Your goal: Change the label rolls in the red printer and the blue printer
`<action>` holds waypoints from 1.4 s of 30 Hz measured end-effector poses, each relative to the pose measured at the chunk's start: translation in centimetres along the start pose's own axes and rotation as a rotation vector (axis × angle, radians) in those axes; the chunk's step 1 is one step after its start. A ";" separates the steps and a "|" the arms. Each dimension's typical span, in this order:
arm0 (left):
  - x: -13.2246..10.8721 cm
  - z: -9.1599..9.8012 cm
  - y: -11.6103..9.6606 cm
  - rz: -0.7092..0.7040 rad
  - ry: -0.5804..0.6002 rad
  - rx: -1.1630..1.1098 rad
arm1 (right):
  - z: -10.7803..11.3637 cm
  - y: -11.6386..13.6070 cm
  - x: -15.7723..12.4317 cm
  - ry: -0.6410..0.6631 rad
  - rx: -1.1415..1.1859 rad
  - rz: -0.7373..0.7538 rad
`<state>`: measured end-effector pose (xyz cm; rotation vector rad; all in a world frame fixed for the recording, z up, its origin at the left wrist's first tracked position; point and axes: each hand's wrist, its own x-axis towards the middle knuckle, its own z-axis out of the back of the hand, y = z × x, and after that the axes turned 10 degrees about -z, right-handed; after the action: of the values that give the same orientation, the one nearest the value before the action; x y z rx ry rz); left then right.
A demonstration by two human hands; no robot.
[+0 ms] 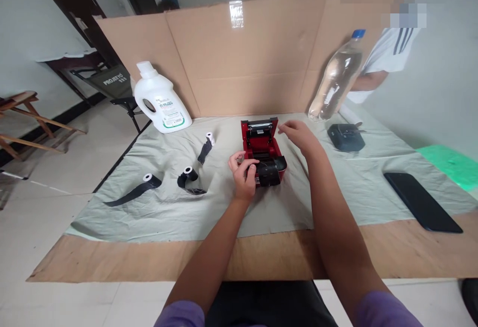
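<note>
A small red and black printer, apparently a thermal receipt printer, stands on the cloth with its lid raised. Black paper hangs over its front edge. My left hand is closed around the printer's left front side, thumb and fingers beside the black paper. My right hand is just right of the raised lid, its fingers loosely bent and holding nothing visible. Left of the printer lie three paper rolls with black strips trailing: one roll nearest, another roll farther left, and a small roll behind.
A white jug and a clear bottle with a blue cap stand by the cardboard screen. At right are a dark box-like object, a phone and green plastic. Another person's arm shows behind the bottle.
</note>
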<state>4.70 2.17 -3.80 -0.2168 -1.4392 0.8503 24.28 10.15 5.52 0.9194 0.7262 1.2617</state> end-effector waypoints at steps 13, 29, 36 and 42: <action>0.4 0.5 1.1 0.081 -0.109 -0.058 | -3.6 -2.9 -2.8 -0.037 0.366 -0.020; 3.2 1.0 3.4 0.701 0.037 -0.590 | -5.3 -5.7 -6.0 0.125 0.651 -0.094; 1.7 2.6 0.5 0.773 0.226 -0.597 | -4.0 -8.6 -11.8 0.219 0.334 0.024; 6.3 7.3 1.3 0.744 0.220 -0.603 | -5.7 -3.4 -11.3 0.143 0.071 0.270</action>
<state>-3.14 4.43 1.50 -1.3225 -1.3753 0.9105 18.93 -0.18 -0.47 1.0172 0.7808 1.5599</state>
